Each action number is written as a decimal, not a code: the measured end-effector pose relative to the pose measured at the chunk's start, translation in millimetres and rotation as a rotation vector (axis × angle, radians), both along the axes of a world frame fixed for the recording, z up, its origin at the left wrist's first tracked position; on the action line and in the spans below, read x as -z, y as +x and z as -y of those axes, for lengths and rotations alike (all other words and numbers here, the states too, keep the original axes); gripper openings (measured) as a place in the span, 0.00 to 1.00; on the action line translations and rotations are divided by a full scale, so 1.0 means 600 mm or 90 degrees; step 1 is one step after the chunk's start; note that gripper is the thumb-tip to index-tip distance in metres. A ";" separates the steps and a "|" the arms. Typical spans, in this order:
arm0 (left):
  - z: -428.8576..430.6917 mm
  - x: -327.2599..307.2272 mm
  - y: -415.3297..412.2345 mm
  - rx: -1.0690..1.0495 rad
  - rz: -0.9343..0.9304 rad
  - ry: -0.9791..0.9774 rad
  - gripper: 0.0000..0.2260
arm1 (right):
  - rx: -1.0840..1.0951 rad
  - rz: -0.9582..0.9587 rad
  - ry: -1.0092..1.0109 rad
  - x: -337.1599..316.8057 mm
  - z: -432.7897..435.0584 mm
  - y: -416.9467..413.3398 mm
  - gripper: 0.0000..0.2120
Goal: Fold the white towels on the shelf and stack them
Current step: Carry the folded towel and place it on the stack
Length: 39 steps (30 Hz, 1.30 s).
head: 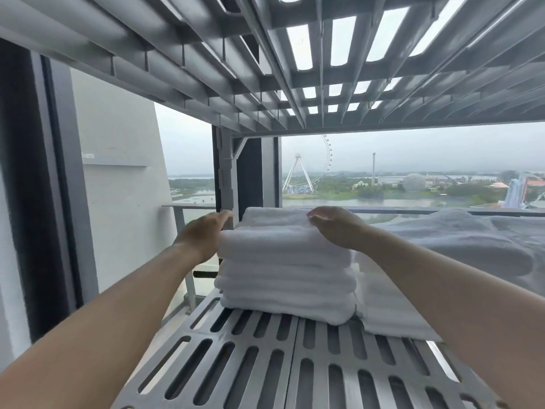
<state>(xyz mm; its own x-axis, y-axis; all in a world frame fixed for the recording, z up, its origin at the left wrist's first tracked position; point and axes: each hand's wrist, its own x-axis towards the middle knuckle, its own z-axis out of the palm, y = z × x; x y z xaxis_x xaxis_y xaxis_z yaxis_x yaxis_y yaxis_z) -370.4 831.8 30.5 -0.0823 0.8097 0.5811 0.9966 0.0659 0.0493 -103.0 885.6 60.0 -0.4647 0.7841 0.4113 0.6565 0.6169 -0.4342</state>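
Shelf: grey slotted plastic shelf with a second slotted tier directly above it; the unit stands in front of a window.
Towel stack: folded white towels piled on the left-centre part of the shelf, edges roughly aligned, rounded folds facing the person.
Loose towels: unfolded white towels heaped on the right side of the shelf, touching the right side of the stack; one flatter white piece lies just right of the stack's base.
Left hand: left hand set flat against the left side of the stack near its top, fingers extended and together, palm toward the towels; not clamped on anything.
Right hand: right hand resting on the top towel near its right edge, fingers curved downward, not closed round the cloth; whether the fingertips pinch a fold cannot be told.
Forearms: both bare, reaching forward over the shelf.
Writing: no legible brand, label or text on towels or shelf.
Background: Ferris wheel, white dome and water beyond the glass, under grey sky.
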 end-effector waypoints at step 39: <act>0.009 0.039 0.044 0.112 0.609 -0.081 0.21 | -0.037 0.332 0.256 0.044 0.016 0.054 0.39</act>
<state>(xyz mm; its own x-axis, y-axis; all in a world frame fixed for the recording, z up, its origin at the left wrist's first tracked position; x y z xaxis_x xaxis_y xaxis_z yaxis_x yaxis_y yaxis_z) -343.9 826.3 6.9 -0.3444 0.9078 0.2395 0.5362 -0.0192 0.8439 -70.8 876.2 33.4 -0.7194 0.5838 0.3764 0.6790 0.7054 0.2035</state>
